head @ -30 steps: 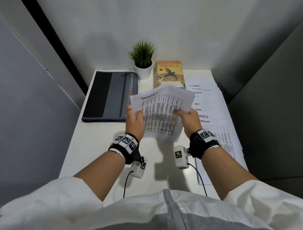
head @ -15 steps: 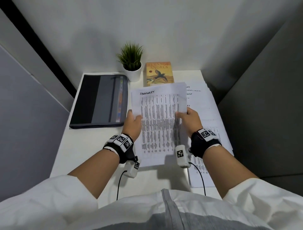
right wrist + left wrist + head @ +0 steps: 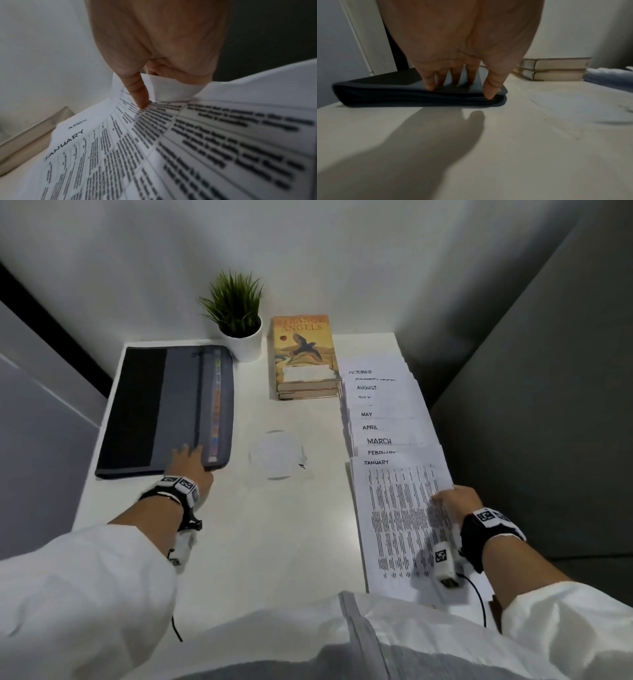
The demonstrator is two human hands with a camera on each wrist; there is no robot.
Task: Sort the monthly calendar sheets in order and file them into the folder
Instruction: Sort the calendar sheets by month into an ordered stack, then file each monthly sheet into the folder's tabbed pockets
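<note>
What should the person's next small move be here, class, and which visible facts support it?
Probably lift the cover of the closed grey folder with the left hand, whose fingertips already rest on its near edge. The right hand pinches the JANUARY sheet, which tops a fanned stack with month headings showing back to October, so filing seems next.

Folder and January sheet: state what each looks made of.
Folder: probably woven fabric, matte grey with a black panel; its soft, rounded edges sag under the left hand.
January sheet: thin, matte white printed paper; its edge curls where the right hand pinches it.
</note>
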